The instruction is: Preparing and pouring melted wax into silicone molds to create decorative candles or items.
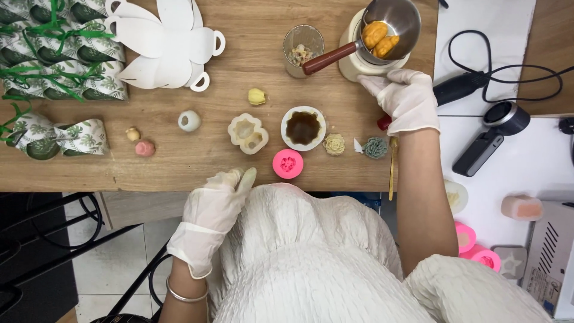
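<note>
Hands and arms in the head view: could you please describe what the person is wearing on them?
Both the left hand and the right hand wear thin, whitish disposable gloves, loose and wrinkled at the cuffs. A slim silver bangle circles the left wrist. The forearms are bare; crinkled white fabric sleeves end at about the elbow.

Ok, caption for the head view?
Gloved right hand steadies a melting pot base; left hand rests at the wooden table edge among moulds.

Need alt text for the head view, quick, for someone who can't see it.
A person's gloved right hand rests at the cream base of a small steel pan holding orange lumps, while the gloved left hand sits at the wooden table's near edge. Flower-shaped moulds and a cup of brown liquid lie between.
</note>
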